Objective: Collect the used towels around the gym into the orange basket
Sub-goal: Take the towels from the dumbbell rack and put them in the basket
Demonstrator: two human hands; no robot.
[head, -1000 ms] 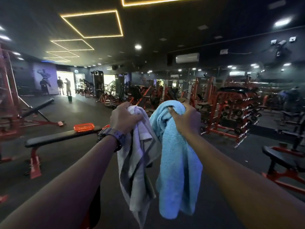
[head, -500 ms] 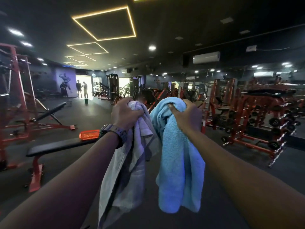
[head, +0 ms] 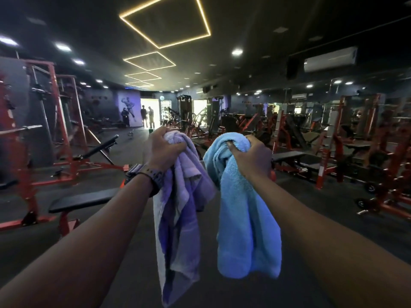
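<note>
A black padded flat bench on a red steel frame (head: pixel 82 200) is seen at the left; a pale grey-lilac cotton towel (head: pixel 180 210) is clutched at its top in the tight grip of the left hand (head: pixel 163 150); just beside it, a light blue terry towel (head: pixel 244 214) is bunched in the closed grip of the right hand (head: pixel 251 158); both towels are hung above the dark floor (head: pixel 133 274).

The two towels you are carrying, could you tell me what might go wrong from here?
The long white-and-grey striped towel hanging from the left hand might drag or catch underfoot. The black padded flat bench stands close on the left, a possible snag. The orange basket isn't visible now, so both the striped and the light blue terry towel stay unplaced.
</note>
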